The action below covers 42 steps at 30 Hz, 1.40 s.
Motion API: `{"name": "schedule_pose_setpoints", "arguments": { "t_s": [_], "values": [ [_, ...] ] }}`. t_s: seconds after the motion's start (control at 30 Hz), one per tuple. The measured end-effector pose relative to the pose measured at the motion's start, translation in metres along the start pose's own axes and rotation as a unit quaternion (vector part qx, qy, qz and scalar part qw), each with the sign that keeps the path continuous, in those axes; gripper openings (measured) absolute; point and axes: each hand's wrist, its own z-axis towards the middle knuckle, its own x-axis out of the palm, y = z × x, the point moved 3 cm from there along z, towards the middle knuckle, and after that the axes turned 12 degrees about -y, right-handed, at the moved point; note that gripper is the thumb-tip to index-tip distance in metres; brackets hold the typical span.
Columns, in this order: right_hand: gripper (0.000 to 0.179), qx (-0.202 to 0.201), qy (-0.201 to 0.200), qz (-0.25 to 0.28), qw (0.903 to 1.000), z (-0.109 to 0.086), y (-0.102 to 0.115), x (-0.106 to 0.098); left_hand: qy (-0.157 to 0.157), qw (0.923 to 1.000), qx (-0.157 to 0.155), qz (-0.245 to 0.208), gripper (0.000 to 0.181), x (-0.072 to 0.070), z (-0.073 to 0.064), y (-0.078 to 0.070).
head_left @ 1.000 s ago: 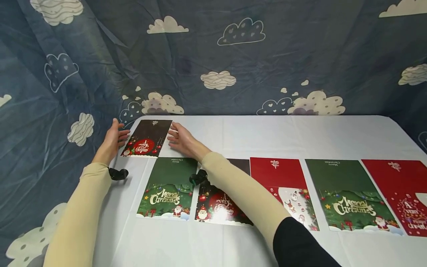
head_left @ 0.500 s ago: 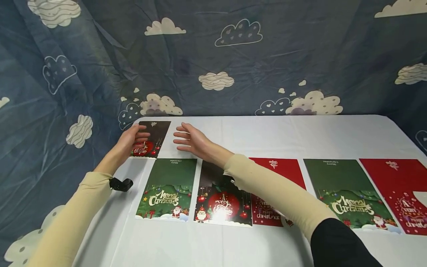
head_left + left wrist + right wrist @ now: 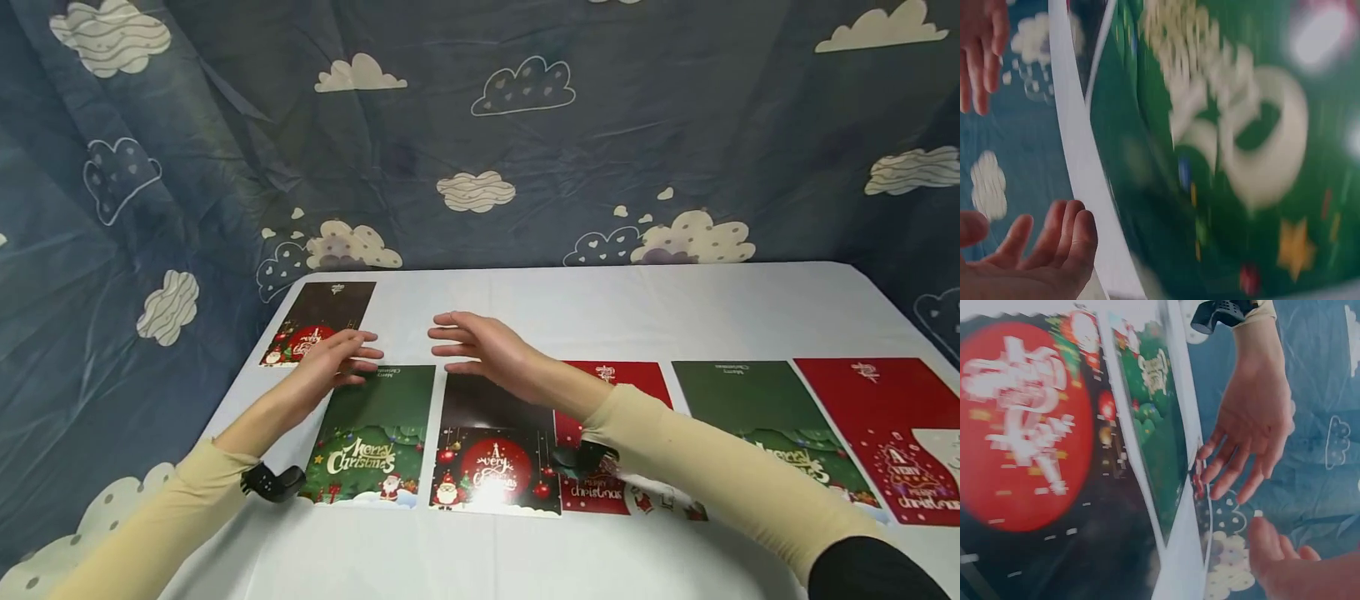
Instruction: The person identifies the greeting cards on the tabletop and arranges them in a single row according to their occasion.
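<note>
White table (image 3: 600,308), bearing six flat Christmas cards. Far left corner: dark brown card (image 3: 333,307), close to the left edge. Row along the near side, from the left: green card (image 3: 375,442); second brown card (image 3: 495,471); red card (image 3: 626,372), seemingly edge to edge with it; second green card (image 3: 735,398); second red card (image 3: 862,408), nearest the right edge. Left hand (image 3: 330,365): fingers loosely extended, nothing held, over the dark brown card's near side; contact cannot be told. Right hand (image 3: 491,348): fingers apart, nothing held, over the second brown card's far end. Probable faults: low fingertips skewing the dark brown card; right sleeve (image 3: 720,467) catching the red card and shunting its neighbour.
</note>
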Motion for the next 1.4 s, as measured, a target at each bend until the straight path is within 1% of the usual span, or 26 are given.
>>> {"name": "schedule_pose_setpoints", "arguments": {
  "t_s": [0.1,0.17,0.3,0.4,0.53,0.63,0.73,0.9,1.0,1.13,1.27,1.4],
  "values": [
    [0.049,-0.005,-0.002,-0.019,0.9998,-0.018,-0.002,-0.015,0.013,0.9997,0.003,-0.021,0.050,0.015,-0.012,-0.003],
    [0.049,-0.007,-0.007,-0.021,0.9997,-0.029,-0.002,-0.025,0.020,0.9992,0.001,-0.035,0.048,0.024,-0.019,-0.005],
    [0.049,-0.004,-0.014,-0.027,0.9995,-0.048,-0.002,-0.044,0.040,0.9974,-0.013,-0.058,0.047,0.039,-0.032,-0.006],
    [0.050,0.008,-0.023,-0.040,0.9989,-0.060,-0.005,-0.056,0.058,0.9955,-0.019,-0.072,0.048,0.049,-0.043,-0.004],
    [0.053,0.034,-0.050,-0.070,0.9957,-0.079,-0.011,-0.072,0.082,0.9936,-0.025,-0.074,0.050,0.062,-0.052,-0.003],
    [0.056,0.057,-0.067,-0.083,0.9926,-0.093,-0.017,-0.081,0.101,0.9914,-0.038,-0.074,0.052,0.070,-0.059,-0.001],
    [0.059,0.072,-0.069,-0.086,0.9913,-0.107,-0.024,-0.086,0.115,0.9894,-0.054,-0.072,0.054,0.076,-0.066,0.000],
    [0.061,0.078,-0.055,-0.082,0.9920,-0.122,-0.031,-0.090,0.113,0.9892,-0.071,-0.060,0.055,0.086,-0.074,-0.001],
    [0.063,0.087,-0.052,-0.082,0.9915,-0.124,-0.036,-0.089,0.108,0.9895,-0.074,-0.061,0.057,0.088,-0.077,0.001],
    [0.065,0.092,-0.060,-0.083,0.9905,-0.125,-0.039,-0.088,0.108,0.9886,-0.074,-0.074,0.058,0.092,-0.078,0.001],
    [0.065,0.089,-0.063,-0.083,0.9905,-0.125,-0.041,-0.087,0.095,0.9876,-0.083,-0.094,0.054,0.095,-0.078,0.003],
    [0.066,0.096,-0.076,-0.076,0.9896,-0.126,-0.044,-0.086,0.069,0.9878,-0.085,-0.110,0.054,0.097,-0.080,0.005]
  ]
}}
